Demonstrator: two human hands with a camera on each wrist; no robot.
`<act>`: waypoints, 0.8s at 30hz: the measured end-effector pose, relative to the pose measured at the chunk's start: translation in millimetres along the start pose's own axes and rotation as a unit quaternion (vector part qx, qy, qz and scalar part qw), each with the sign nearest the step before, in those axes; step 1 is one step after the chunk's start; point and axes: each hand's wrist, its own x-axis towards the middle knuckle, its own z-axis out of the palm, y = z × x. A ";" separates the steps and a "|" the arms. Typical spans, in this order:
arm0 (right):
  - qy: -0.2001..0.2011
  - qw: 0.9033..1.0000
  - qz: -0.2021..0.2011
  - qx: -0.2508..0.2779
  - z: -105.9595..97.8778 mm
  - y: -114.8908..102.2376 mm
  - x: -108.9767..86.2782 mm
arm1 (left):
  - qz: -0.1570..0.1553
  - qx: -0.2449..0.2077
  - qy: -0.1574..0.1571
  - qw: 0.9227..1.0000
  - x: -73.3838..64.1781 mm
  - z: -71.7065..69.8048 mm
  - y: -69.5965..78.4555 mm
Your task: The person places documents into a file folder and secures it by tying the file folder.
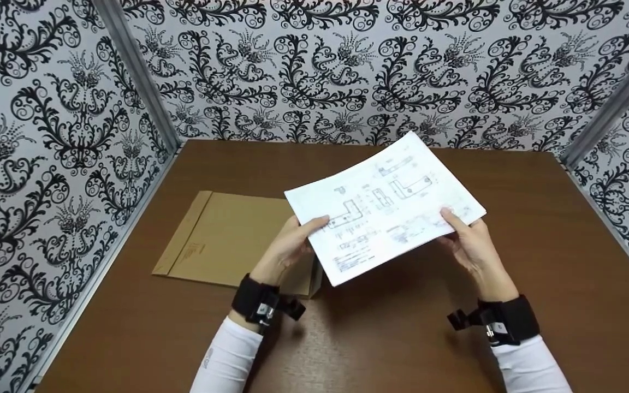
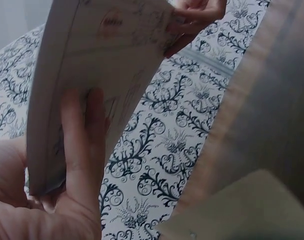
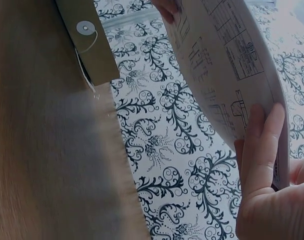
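Hands [image 1: 288, 243] [image 1: 473, 245], two, pinch one paper stack [image 1: 383, 210] above one table [image 1: 560, 245] bearing one folder [image 1: 232, 240].

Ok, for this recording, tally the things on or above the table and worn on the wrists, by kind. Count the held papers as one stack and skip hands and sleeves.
Stack of printed sheets: 1
Brown folder: 1
Black wrist straps: 2
Total: 4
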 end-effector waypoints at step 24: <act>-0.037 0.999 0.027 -0.011 -3.8 -8.6 -2.3 | 0.032 0.036 -0.029 0.998 -0.2 -15.7 4.0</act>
